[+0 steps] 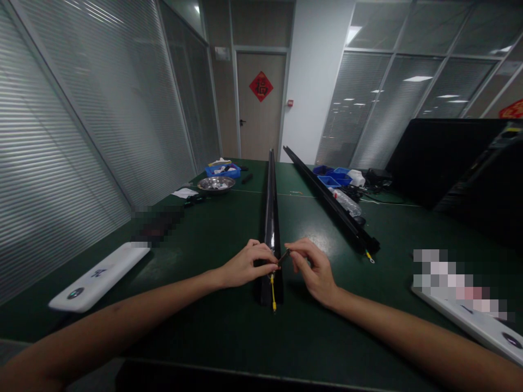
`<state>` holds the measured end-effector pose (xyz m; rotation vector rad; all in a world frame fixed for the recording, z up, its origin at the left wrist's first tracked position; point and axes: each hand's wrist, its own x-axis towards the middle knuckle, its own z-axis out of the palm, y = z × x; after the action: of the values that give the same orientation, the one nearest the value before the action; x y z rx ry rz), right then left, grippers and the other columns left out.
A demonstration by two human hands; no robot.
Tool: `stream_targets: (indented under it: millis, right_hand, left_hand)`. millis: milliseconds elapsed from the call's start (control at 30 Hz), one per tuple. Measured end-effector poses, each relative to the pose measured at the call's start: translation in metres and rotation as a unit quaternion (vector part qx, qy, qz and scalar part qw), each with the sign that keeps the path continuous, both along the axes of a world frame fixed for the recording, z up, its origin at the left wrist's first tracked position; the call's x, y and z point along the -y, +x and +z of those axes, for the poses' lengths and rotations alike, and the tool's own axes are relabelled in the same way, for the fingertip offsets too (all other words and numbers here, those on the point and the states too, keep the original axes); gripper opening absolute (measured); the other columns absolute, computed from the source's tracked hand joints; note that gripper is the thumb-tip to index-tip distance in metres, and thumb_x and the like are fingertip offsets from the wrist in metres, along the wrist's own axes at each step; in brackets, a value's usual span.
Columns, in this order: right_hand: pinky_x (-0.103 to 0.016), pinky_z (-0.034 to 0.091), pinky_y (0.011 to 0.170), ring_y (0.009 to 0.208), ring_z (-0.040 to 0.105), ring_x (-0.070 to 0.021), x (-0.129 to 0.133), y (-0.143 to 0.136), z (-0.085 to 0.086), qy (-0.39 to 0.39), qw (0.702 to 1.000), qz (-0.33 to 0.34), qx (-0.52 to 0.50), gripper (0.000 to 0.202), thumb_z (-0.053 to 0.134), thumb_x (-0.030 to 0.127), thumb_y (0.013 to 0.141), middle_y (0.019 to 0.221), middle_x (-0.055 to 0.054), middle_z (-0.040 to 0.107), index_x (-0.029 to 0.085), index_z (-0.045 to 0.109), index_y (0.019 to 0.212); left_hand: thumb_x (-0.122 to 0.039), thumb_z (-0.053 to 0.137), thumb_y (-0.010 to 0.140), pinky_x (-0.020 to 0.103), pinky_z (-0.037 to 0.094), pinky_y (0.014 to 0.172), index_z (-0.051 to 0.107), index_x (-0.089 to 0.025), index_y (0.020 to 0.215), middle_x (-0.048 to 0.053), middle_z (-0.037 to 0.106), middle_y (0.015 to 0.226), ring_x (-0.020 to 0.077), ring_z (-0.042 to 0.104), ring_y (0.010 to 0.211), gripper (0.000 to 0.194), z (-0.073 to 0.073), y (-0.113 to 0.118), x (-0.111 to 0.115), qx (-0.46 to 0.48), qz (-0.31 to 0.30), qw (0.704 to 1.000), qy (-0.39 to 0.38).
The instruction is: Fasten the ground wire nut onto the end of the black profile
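A long black rail (272, 212) lies lengthwise on the green table, its near end between my hands. My left hand (250, 263) rests over that end, thumb and fingers pinched at a small part I cannot make out. Pinched in my right hand (312, 268), just right of the rail, is a thin dark tool (283, 256) whose tip reaches the fingertips of my left hand. A yellow wire (273, 291) with a small terminal hangs over the rail's near end, below my left fingers.
A second black rail (333, 204) lies slanted at the right, with a yellow ring-terminal lead (370, 257). Blue bins (329, 181), a metal bowl (216, 184) and a blue basket (223, 171) stand farther back. White devices (98, 279) flank both sides; a large black panel (445, 158) stands right.
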<state>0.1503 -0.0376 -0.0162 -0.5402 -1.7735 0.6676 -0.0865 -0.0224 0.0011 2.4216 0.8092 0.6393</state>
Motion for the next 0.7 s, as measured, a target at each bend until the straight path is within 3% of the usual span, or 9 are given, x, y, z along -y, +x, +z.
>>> stream_targets:
  millis: [167, 500, 700]
  right_hand:
    - [-0.025, 0.051, 0.058, 0.063, 0.058, -0.0114, 0.0015, -0.0012, 0.0004, -0.001, 1.0, 0.001, 0.001, 0.021, 0.058, 0.019, 0.102, 0.093, -0.002, 0.06, 0.024, 0.069, 0.119]
    - [-0.024, 0.05, 0.058, 0.062, 0.057, -0.0105, 0.0009, -0.001, -0.0006, -0.016, 1.0, -0.003, -0.001, 0.02, 0.061, 0.019, 0.101, 0.088, 0.0, 0.057, 0.025, 0.069, 0.118]
    - [-0.024, 0.05, 0.057, 0.063, 0.057, -0.0112, 0.0003, -0.0007, -0.0005, -0.009, 1.0, -0.006, 0.008, 0.02, 0.059, 0.02, 0.102, 0.091, -0.001, 0.059, 0.025, 0.069, 0.119]
  left_hand:
    - [-0.029, 0.061, 0.103, 0.033, 0.027, 0.1, 0.073, -0.024, 0.108, 0.0, 0.074, 0.108, 0.0184, 0.062, 0.109, 0.014, 0.0002, -0.0004, 0.0001, 0.001, -0.008, 1.0, -0.011]
    - [-0.042, 0.054, 0.106, 0.033, 0.028, 0.1, 0.073, -0.022, 0.105, 0.002, 0.074, 0.108, 0.0196, 0.062, 0.108, 0.028, 0.0024, 0.0021, 0.0009, -0.001, 0.0, 1.0, -0.026]
    - [-0.039, 0.054, 0.106, 0.033, 0.028, 0.101, 0.072, -0.022, 0.106, 0.002, 0.073, 0.109, 0.0195, 0.061, 0.109, 0.025, 0.0018, 0.0014, 0.0009, 0.002, -0.003, 1.0, -0.022]
